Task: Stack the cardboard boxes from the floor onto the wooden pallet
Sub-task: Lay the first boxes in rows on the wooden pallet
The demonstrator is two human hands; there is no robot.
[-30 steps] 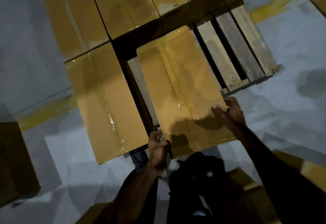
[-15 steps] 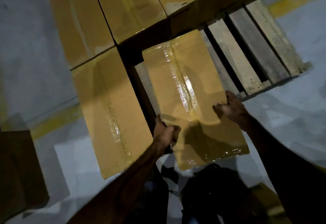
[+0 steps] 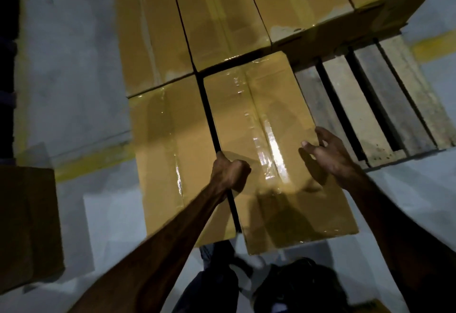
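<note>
Left hand (image 3: 230,173) curled, seemingly gripping; right hand (image 3: 325,151) spread.

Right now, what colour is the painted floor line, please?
Yellow painted floor line, clearest in the head view.

Over the last second the taped cardboard box (image 3: 266,140) has gone from a tilted hold above the wooden pallet (image 3: 365,105) to lying flat on it, its far end now close against the back row of boxes (image 3: 217,16) and only a narrow dark gap left to the neighbouring box (image 3: 162,154). The left hand (image 3: 230,173) has moved from the box's near corner up its left edge, fingers curled over it. The right hand (image 3: 328,152) has loosened, thumb on top and fingers spread at the right edge.
</note>
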